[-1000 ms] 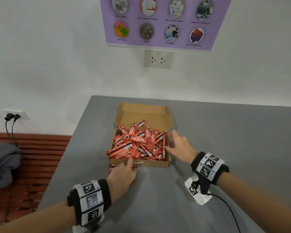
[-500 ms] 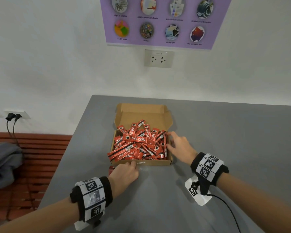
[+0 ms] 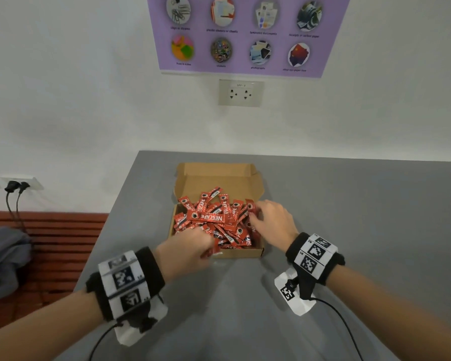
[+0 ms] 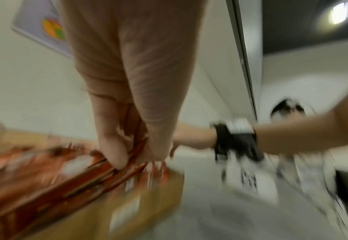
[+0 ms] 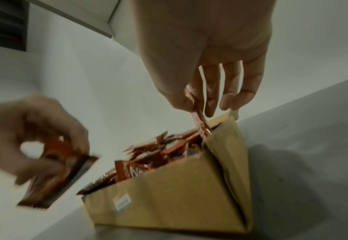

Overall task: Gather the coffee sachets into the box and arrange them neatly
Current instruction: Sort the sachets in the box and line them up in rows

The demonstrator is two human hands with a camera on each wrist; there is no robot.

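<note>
Left hand (image 3: 186, 250), earlier on the table, now lifts pinched sachets (image 5: 54, 172) over the box (image 3: 241, 252); right hand (image 3: 274, 221) pinches one sachet (image 5: 199, 120).

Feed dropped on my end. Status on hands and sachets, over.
Left hand grips sachets at the box front. Right hand pinches one sachet at its right wall. Pile jumbled. Nothing blocking.

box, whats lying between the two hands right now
A loose heap of red coffee sachets in the box lies between the left hand and right hand, clearest in the head view.
</note>
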